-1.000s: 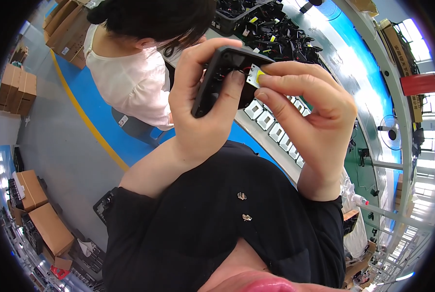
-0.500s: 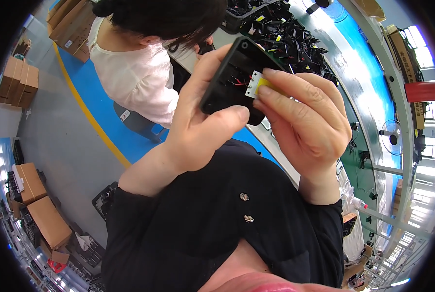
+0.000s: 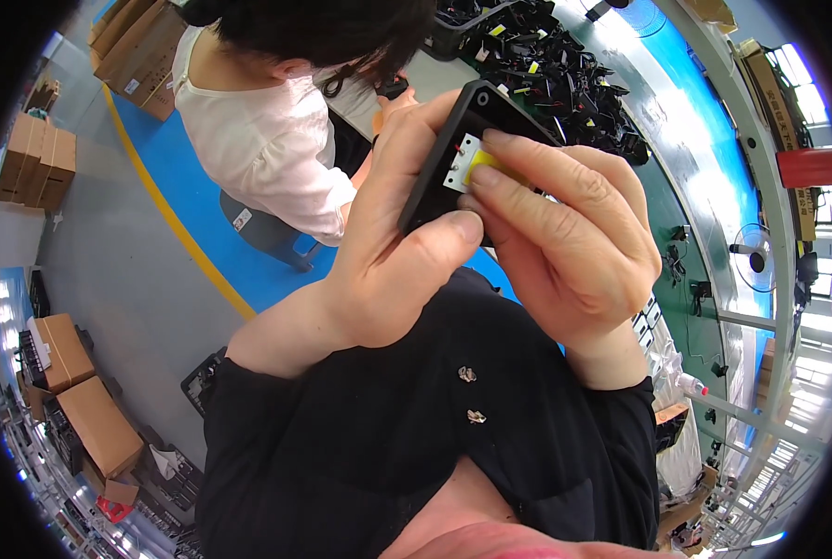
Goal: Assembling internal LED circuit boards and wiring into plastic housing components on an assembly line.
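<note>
Black housing (image 3: 504, 114) is held up off the bench between the two hands, before the chest, its open face turned toward the wearer. Its longer visible side slants from lower left to upper right, with the top corner pointing up; fingers hide part of its lower right.

From the left, brown cartons (image 3: 39, 160) stand on the grey floor, then a co-worker in a white top (image 3: 262, 149) sits bent forward. Next, the left hand (image 3: 379, 247) grips the housing, fingers behind its left side and thumb along the lower edge. Over the open face, a small white board (image 3: 459, 170) points its bare, holed end left and slightly down, its yellow patch to the right under fingertips. The right hand (image 3: 574, 214) pinches that board between thumb and fingers. Beyond, the pale bench (image 3: 442, 79) has a heap of black parts (image 3: 565, 88) beside its right edge.
</note>
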{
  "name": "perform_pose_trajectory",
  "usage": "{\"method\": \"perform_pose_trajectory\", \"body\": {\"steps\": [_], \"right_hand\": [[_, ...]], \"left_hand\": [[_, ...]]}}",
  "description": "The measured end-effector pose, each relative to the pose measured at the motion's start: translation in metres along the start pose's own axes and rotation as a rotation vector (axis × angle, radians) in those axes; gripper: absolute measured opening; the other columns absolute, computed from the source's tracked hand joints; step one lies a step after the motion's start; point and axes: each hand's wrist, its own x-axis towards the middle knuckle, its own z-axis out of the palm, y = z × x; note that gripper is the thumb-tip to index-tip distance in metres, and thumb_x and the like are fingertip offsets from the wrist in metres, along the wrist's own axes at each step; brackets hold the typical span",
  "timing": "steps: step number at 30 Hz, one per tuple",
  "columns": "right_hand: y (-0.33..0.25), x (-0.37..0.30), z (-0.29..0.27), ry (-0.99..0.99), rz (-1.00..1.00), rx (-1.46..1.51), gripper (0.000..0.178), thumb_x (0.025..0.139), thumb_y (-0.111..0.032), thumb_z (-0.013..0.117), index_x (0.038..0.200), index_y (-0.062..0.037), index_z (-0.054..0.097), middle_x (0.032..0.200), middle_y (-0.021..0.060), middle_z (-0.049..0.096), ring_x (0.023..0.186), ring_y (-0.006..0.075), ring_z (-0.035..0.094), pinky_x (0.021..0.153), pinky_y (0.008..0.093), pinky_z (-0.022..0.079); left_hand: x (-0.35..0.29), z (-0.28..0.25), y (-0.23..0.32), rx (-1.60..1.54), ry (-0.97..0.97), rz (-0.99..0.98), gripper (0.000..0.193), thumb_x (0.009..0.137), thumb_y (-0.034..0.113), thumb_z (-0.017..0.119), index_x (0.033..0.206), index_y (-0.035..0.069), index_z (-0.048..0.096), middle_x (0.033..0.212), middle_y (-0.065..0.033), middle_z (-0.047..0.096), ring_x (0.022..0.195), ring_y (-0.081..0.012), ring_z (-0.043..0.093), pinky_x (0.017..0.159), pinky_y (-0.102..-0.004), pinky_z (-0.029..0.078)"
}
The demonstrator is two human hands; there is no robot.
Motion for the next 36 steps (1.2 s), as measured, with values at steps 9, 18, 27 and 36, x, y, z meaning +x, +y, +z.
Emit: {"method": "perform_pose_trajectory", "body": {"steps": [9,18,27,36], "right_hand": [[0.009,-0.015,-0.013,-0.015,-0.019,0.010,0.034,0.051,-0.002,0.073,0.084,-0.0024,0.070,0.091,0.0102,0.067,0.070,0.0195,0.058,0.060,0.0258,0.047],[0.047,-0.044,-0.036,-0.074,-0.088,-0.026,0.033,0.051,-0.004,0.072,0.084,-0.0050,0.070,0.091,0.0080,0.066,0.073,0.0193,0.058,0.063,0.0258,0.047],[0.059,-0.047,-0.048,-0.195,-0.052,-0.120,0.035,0.056,-0.006,0.069,0.090,-0.0140,0.072,0.097,0.0062,0.051,0.088,0.0215,0.048,0.076,0.0309,0.039],[0.054,-0.057,-0.034,-0.140,1.013,1.145,0.032,0.081,-0.015,0.066,0.106,0.0018,0.058,0.090,0.0041,0.060,0.077,0.0078,0.056,0.064,0.0215,0.046]], "left_hand": [[-0.001,0.013,-0.011,0.177,-0.079,0.043,0.059,0.070,0.012,0.049,0.125,-0.007,0.036,0.107,-0.0142,0.045,0.097,-0.0241,0.037,0.089,-0.0371,0.029],[-0.001,0.048,-0.035,0.110,-0.103,-0.008,0.057,0.074,0.012,0.048,0.126,-0.008,0.034,0.106,-0.0126,0.044,0.097,-0.0194,0.041,0.086,-0.0288,0.036],[0.009,0.047,-0.046,0.150,-0.062,0.003,0.035,0.090,0.000,0.041,0.125,-0.002,0.037,0.109,-0.0081,0.049,0.100,-0.0107,0.050,0.079,-0.0233,0.046],[0.007,0.050,-0.056,0.272,0.021,0.178,0.032,0.090,0.002,0.043,0.121,-0.004,0.038,0.113,-0.0118,0.048,0.098,-0.0118,0.049,0.087,-0.0236,0.039]]}}
